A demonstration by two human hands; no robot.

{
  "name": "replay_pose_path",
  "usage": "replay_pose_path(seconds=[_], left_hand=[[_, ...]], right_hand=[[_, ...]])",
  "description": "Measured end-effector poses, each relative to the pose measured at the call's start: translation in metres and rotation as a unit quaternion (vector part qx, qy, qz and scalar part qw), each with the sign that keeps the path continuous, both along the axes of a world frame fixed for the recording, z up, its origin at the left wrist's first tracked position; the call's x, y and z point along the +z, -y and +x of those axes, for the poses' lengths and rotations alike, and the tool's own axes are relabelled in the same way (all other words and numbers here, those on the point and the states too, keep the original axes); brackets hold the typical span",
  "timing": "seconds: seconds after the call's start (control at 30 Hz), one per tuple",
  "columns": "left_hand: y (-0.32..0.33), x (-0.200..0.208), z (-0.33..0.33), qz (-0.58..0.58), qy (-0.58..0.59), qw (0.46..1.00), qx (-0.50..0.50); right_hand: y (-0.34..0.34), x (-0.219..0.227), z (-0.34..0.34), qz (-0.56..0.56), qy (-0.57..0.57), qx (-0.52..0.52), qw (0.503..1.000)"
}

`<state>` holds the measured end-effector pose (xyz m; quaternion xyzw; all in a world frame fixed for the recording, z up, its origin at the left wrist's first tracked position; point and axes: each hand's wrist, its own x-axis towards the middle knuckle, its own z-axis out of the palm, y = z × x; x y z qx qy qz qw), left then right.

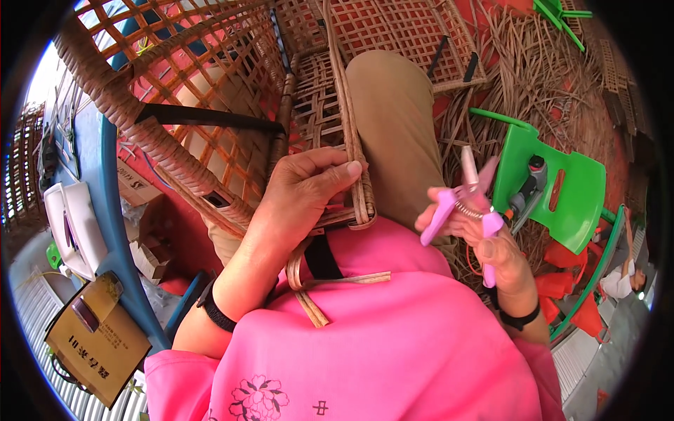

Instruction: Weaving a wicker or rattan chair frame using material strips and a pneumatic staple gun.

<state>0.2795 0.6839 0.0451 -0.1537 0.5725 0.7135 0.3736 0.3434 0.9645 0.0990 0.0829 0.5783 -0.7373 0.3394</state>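
Note:
A woven wicker piece [309, 91] with open lattice sides and a wrapped edge rests against my lap. My left hand [305, 193] is closed round its long narrow rim, thumb on top. Flat tan strips [302, 291] hang loose below that rim, over my pink shirt. To the right, away from the wicker, my right hand [495, 249] grips a pair of spring-loaded shears [465, 200] with pink-purple handles. The handles stand spread apart and the blades, blurred, point up and away from me.
A small green chair [586, 189] stands at the right, with a grey and black tool [530, 186] on it. Loose strips [530, 77] lie heaped on the red floor. On the left are a blue table edge [105, 154], a white container [74, 228] and a brown paper bag [98, 344].

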Motion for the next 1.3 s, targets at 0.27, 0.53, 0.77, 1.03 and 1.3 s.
replay_pose_path(seconds=[0.27,0.53,0.77,1.03,1.3], left_hand=[[-0.003,0.002,-0.010,-0.021,0.043,0.999,-0.004],[-0.005,-0.003,-0.014,0.018,0.060,0.998,0.022],[-0.008,-0.005,-0.015,0.053,0.053,0.996,0.048],[-0.009,-0.004,-0.012,0.085,0.048,0.991,0.089],[-0.008,-0.012,-0.008,0.117,0.063,0.985,0.110]], right_hand=[[0.011,0.015,-0.057,0.195,0.017,0.340,0.920],[0.029,0.027,-0.070,0.246,0.044,0.395,0.884],[0.043,0.030,-0.071,0.301,0.005,0.422,0.855],[0.060,0.042,-0.079,0.361,0.007,0.438,0.824],[0.069,0.025,-0.064,0.415,-0.042,0.403,0.814]])
